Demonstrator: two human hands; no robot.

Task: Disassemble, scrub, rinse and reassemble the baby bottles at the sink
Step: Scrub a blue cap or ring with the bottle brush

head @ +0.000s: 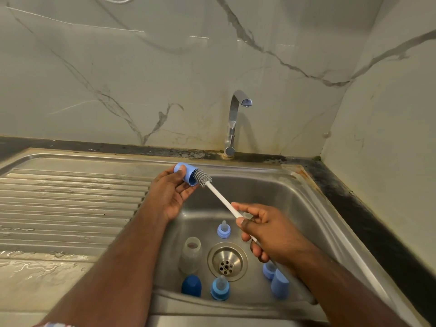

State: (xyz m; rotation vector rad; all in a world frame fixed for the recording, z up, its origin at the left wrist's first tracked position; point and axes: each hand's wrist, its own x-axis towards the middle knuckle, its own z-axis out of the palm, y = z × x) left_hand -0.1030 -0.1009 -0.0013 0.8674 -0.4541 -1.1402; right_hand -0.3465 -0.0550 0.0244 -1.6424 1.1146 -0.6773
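My left hand grips a light blue bottle cap above the sink's left rim, its open end facing right. My right hand holds the white handle of a bottle brush; its grey bristle head sits partly inside the cap's mouth. Down in the steel sink basin lie a clear bottle body, a dark blue cap, a nipple with a light blue ring, another nipple in a blue ring, and two more light blue parts partly hidden under my right forearm.
A chrome tap stands behind the basin with no water running. The round drain is in the basin's middle. A ribbed, wet draining board stretches to the left. Marble walls close in behind and on the right.
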